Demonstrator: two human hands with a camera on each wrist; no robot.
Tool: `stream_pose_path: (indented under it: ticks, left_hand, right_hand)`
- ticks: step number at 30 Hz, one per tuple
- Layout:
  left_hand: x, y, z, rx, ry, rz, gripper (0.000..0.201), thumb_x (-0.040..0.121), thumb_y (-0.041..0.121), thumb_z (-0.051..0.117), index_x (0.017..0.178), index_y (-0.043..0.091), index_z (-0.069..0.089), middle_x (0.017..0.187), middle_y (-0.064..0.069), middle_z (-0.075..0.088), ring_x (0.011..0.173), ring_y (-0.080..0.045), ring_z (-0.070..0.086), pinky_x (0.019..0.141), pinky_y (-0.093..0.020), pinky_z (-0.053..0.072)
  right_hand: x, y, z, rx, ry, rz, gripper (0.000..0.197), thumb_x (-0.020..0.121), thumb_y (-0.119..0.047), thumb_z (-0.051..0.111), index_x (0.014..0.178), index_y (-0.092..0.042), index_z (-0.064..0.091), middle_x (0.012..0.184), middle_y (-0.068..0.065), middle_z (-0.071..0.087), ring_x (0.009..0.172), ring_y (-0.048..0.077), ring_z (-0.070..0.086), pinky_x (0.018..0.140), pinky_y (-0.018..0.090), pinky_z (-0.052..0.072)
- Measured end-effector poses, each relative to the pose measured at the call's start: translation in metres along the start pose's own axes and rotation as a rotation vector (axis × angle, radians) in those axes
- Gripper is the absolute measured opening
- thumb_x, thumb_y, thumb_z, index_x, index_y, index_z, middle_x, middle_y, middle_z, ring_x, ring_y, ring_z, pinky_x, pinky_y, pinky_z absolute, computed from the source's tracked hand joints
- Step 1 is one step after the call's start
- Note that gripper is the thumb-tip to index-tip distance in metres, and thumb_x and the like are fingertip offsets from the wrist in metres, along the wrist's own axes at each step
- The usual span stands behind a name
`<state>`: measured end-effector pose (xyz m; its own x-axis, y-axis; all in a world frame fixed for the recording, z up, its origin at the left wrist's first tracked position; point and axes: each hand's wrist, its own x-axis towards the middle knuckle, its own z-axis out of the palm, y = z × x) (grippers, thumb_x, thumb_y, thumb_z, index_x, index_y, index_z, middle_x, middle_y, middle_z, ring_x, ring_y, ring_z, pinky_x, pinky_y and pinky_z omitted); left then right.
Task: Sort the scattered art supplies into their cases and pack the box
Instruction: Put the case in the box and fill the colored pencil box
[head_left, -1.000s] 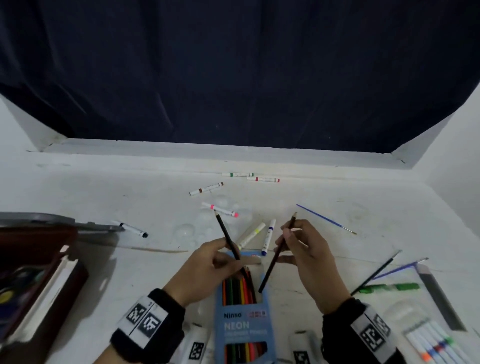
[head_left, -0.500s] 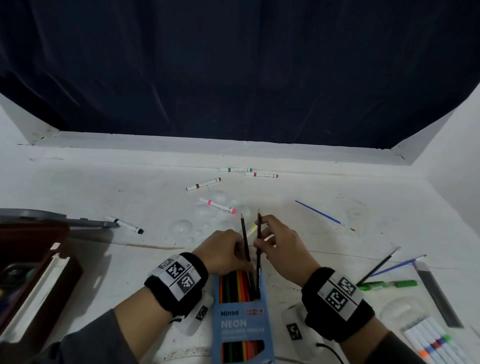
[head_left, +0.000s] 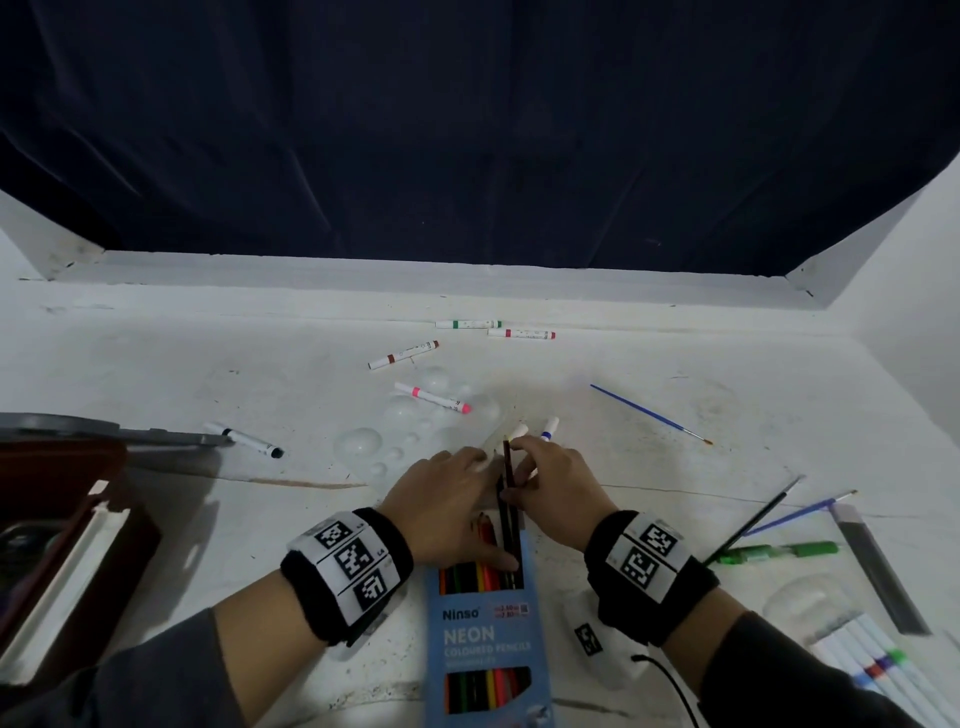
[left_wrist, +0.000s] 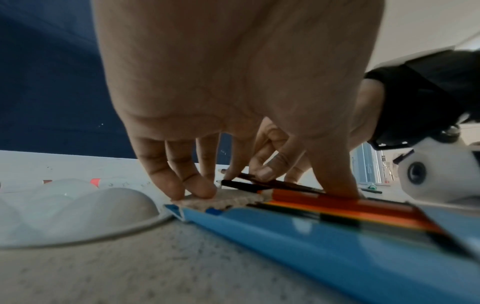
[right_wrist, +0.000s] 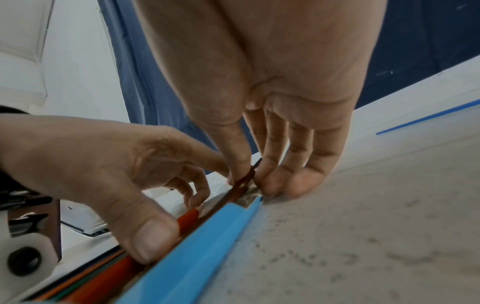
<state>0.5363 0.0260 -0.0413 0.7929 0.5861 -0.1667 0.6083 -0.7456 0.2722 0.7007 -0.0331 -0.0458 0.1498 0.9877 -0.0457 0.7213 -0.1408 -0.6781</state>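
A blue "Neon coloured pencils" case (head_left: 485, 639) lies open-ended in front of me with several pencils inside. Two dark pencils (head_left: 508, 499) stick out of its far end. My left hand (head_left: 447, 499) is over the case mouth. Its fingertips (left_wrist: 200, 189) press the cardboard flap and its thumb (right_wrist: 145, 236) presses down on the red pencils. Beside it, my right hand (head_left: 556, 488) pinches the brown pencil (right_wrist: 244, 181) between thumb and forefinger just beyond the case (right_wrist: 187, 257), while its other fingers touch the table.
Markers lie scattered beyond the hands: green (head_left: 467, 324), red (head_left: 521, 334), brown (head_left: 403, 355), pink (head_left: 432, 398), black (head_left: 244, 440). A blue brush (head_left: 649, 414) lies at right, above more brushes (head_left: 753, 519), a green pen (head_left: 779, 552) and a marker set (head_left: 878, 665). A brown box (head_left: 62, 545) stands at left.
Both hands came down and together over the case. The two dark pencils, held up and apart a second ago, now lie side by side, partly slid into the case.
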Motion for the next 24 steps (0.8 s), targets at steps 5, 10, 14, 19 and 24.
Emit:
stream_pose_path:
  ticks: [5, 10, 14, 19, 24]
  left_hand:
    - [-0.014, 0.002, 0.0, -0.009, 0.008, 0.062, 0.069, 0.074, 0.08, 0.058, 0.132, 0.043, 0.048, 0.138, 0.011, 0.044, 0.114, -0.021, 0.046, 0.096, -0.04, 0.045]
    - [-0.026, -0.01, 0.003, -0.155, -0.015, 0.212, 0.034, 0.094, 0.068, 0.043, 0.111, 0.043, 0.06, 0.127, 0.017, 0.051, 0.106, -0.012, 0.05, 0.096, -0.029, 0.04]
    - [-0.035, -0.017, -0.003, -0.197, -0.037, 0.26, 0.029, 0.098, 0.05, 0.054, 0.116, 0.033, 0.067, 0.112, 0.015, 0.061, 0.1, -0.003, 0.051, 0.089, -0.011, 0.036]
    - [-0.045, -0.028, 0.0, -0.159, -0.111, 0.175, 0.045, 0.099, 0.047, 0.051, 0.142, 0.031, 0.05, 0.139, 0.014, 0.054, 0.126, -0.005, 0.047, 0.105, -0.034, 0.043]
    - [-0.052, -0.021, 0.006, 0.019, -0.172, 0.18, 0.065, 0.1, 0.058, 0.037, 0.157, 0.032, 0.023, 0.163, 0.011, 0.023, 0.151, -0.005, 0.014, 0.121, -0.035, 0.025]
  right_hand:
    - [-0.006, 0.002, -0.001, -0.089, -0.001, -0.072, 0.031, 0.081, -0.005, 0.071, 0.111, -0.008, 0.066, 0.096, 0.008, 0.063, 0.082, 0.022, 0.058, 0.079, 0.035, 0.05]
    - [-0.013, 0.0, 0.002, -0.286, -0.102, -0.158, 0.022, 0.089, -0.013, 0.063, 0.111, -0.015, 0.065, 0.114, 0.001, 0.053, 0.099, 0.021, 0.054, 0.084, 0.037, 0.051]
    - [-0.03, -0.007, 0.0, -0.503, -0.166, -0.178, 0.024, 0.097, -0.02, 0.049, 0.121, -0.018, 0.054, 0.131, -0.002, 0.046, 0.115, 0.024, 0.048, 0.09, 0.042, 0.048]
    - [-0.049, -0.012, -0.003, -0.625, -0.246, -0.199, 0.038, 0.098, -0.015, 0.045, 0.136, -0.017, 0.048, 0.15, -0.004, 0.034, 0.138, 0.022, 0.034, 0.105, 0.044, 0.039]
    - [-0.056, -0.01, -0.003, -0.608, -0.328, -0.209, 0.032, 0.1, -0.014, 0.041, 0.129, -0.017, 0.053, 0.14, 0.001, 0.049, 0.126, 0.022, 0.049, 0.105, 0.043, 0.042]
